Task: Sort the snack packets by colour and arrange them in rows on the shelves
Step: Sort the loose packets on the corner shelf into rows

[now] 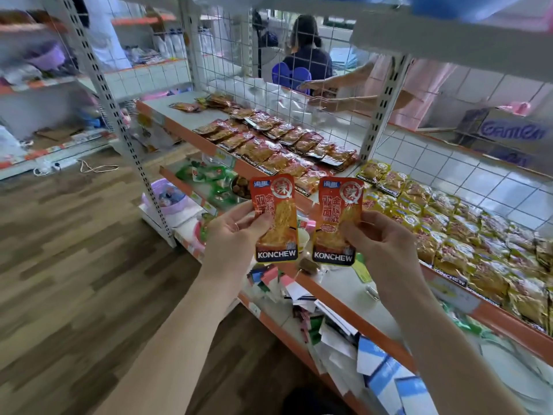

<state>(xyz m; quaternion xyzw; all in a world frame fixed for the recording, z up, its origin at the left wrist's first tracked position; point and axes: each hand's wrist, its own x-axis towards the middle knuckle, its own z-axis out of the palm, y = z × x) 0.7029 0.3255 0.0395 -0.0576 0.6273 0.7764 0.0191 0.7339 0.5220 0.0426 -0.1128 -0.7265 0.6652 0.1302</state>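
I counted two hands: my left hand (233,232) and my right hand (380,244). They gripped two packets, one flat red foil snack packet (276,217) pinched in the left and a second red foil snack packet (338,220) in the right. Beyond the grip, the shelved red foil packets (269,145) overlapped too much to count. Right of it, the yellow foil packets (449,229) did likewise.

KONCHEW, white on black, at the bottom of both held packets: left packet (276,205), right packet (336,205). 辣 in a circle up top. Same KONCHEW on red packets (269,145) just above the grip and yellow packets (449,235) right of it. Box (513,131) far right: blurred, "Gamen"-ish.
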